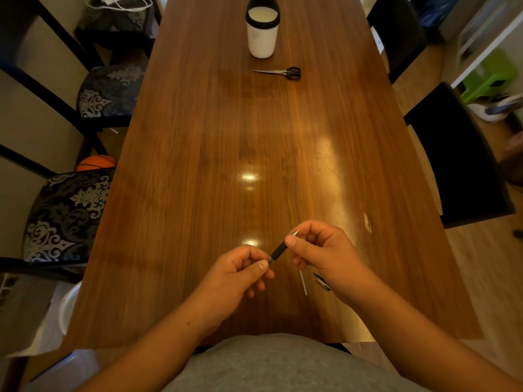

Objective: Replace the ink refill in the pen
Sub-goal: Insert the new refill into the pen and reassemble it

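A black pen (278, 250) with a silver tip is held above the near part of the wooden table (220, 154), slanting up to the right. My left hand (239, 274) pinches its lower end between thumb and fingers. My right hand (322, 251) pinches the upper end near the tip. On the table under my right hand lies a thin pale refill (303, 282), and beside it a small dark pen part (322, 281); my right hand partly hides both.
A white cylindrical container (262, 29) with a black rim stands at the far end of the table, with black-handled scissors (281, 72) just in front of it. Patterned chairs (68, 216) line the left side, dark chairs (458, 157) the right. An orange ball (96, 162) lies on the floor at left.
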A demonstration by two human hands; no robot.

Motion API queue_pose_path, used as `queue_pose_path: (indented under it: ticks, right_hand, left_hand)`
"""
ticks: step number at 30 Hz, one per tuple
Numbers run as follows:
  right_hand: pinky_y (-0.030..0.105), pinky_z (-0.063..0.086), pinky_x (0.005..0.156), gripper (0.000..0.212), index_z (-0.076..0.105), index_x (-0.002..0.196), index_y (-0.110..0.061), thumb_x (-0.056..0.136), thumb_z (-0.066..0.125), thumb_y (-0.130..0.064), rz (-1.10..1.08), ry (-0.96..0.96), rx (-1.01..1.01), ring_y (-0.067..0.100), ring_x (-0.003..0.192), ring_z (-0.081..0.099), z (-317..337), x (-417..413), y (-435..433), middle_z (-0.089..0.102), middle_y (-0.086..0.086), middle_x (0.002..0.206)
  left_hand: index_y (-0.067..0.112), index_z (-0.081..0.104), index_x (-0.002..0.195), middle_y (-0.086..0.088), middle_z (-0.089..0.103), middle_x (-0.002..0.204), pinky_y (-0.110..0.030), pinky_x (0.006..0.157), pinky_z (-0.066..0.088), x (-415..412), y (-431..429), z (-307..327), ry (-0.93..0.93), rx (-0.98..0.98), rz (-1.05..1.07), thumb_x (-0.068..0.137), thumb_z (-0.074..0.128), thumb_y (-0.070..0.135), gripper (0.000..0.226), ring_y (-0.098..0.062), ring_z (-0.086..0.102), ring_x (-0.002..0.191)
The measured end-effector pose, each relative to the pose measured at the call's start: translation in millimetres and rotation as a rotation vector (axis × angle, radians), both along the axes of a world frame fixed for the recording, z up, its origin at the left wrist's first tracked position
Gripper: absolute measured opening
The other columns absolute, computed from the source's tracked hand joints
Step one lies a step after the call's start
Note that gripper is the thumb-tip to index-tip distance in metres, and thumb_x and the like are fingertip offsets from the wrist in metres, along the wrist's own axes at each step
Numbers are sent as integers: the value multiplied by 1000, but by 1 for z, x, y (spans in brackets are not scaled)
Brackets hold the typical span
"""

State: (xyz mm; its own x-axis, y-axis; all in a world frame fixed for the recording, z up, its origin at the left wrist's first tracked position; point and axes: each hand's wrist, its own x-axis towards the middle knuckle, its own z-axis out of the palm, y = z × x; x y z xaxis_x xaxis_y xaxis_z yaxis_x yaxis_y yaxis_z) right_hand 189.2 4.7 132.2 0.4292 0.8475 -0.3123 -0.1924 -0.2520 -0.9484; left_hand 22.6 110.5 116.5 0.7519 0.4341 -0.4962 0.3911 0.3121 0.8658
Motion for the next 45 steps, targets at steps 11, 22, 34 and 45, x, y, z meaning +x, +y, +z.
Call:
queue_pose_path:
  ticks: [11, 22, 34, 45]
  right_hand:
    - [25, 51, 56, 13, 70, 75, -20, 76, 70, -33, -16, -28, -18, 12, 57, 62, 3, 3, -7, 66, -1, 62]
    - [22, 52, 56, 7, 73, 76, -24, 78, 69, -29, -35, -1, 2, 13, 59, 63, 2, 1, -12, 69, 2, 65]
    - [24, 46, 56, 18, 63, 69, -11, 87, 65, -12, -209, 119, 32, 11, 54, 57, -4, -13, -9, 63, 3, 60]
    - [20, 51, 53, 12, 71, 92, -16, 87, 67, -25, -213, 41, -223, 9, 60, 64, -44, 23, -28, 71, -1, 70]
  left_hand:
    - [23, 66, 94, 4, 75, 82, -18, 56, 49, 2, -6, 2, 2, 6, 2, 95, 55, 13, 15, -6, 62, 66]
    - [26, 66, 89, 3, 74, 79, -15, 54, 47, 3, -9, -2, -47, 53, 15, 92, 59, 8, 20, -5, 60, 64]
    - [31, 59, 91, 20, 55, 81, -11, 62, 43, 2, -14, -2, -60, 956, 4, 87, 63, 22, 11, 1, 55, 75]
    - [37, 63, 84, 9, 62, 75, -13, 59, 47, -7, -8, -34, 61, 528, 39, 89, 64, 18, 19, 0, 58, 69]
